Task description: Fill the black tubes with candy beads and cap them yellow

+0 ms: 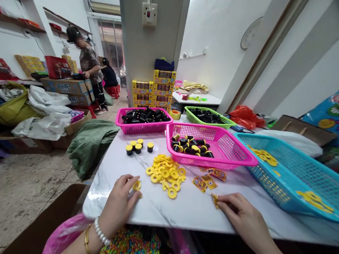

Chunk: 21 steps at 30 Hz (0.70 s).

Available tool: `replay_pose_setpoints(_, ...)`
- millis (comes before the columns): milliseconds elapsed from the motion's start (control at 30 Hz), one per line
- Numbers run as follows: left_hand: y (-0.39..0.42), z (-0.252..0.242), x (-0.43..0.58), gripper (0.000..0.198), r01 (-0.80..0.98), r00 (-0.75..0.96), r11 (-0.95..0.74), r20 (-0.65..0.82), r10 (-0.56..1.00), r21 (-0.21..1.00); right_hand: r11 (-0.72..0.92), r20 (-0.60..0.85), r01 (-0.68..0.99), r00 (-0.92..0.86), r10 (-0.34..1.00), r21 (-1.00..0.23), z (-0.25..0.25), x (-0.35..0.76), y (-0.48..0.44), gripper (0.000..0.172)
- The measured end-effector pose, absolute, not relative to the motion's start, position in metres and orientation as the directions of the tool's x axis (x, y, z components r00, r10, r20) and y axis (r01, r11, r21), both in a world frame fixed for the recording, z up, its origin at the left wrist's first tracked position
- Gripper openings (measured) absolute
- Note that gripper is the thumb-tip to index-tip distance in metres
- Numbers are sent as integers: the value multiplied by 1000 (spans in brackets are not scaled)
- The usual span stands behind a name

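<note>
My left hand (120,202) rests on the white marble table (163,208), its fingers pinched on a yellow ring cap (137,185). To its right lies a heap of yellow ring caps (165,172). My right hand (239,211) is near the front edge, with its fingertips closed on a small yellow sticker (215,199). More small orange-yellow stickers (204,181) lie just beyond it. Several black tubes with yellow caps (137,146) stand upright behind the heap.
A pink basket (235,153) holds capped black tubes; a second pink basket (142,127) and a green basket (194,111) hold black tubes. A blue basket (306,179) with yellow caps sits right. A bag of coloured candies (128,249) lies below. A person (91,68) stands far back.
</note>
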<state>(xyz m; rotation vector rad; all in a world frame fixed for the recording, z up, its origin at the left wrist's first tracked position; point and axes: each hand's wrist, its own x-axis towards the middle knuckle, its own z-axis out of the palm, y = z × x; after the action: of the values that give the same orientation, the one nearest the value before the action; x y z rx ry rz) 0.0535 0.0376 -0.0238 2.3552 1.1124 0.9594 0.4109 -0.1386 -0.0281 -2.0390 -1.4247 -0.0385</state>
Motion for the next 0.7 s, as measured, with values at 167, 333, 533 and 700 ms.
replay_pose_setpoints(167, -9, 4, 47, 40, 450, 444, -548, 355, 823, 705, -117, 485, 795, 471, 736, -595, -21, 365, -136, 33)
replay_pose_setpoints(333, -48, 7, 63, 49, 404, 556, -408, 135, 820, 819, 193, 585, 858, 144, 798, -476, -34, 283, -108, 12)
replay_pose_setpoints(533, -40, 0, 68, 33, 378, 596, -400, 111, 795, 835, 262, 645, 925, -26, 764, -274, -42, 261, -86, 19)
replay_pose_setpoints(700, -61, -29, 62, 15, 370, 721, -654, 241, 650, 660, 339, 656, 870, -24, 754, -357, -32, 267, -94, 18)
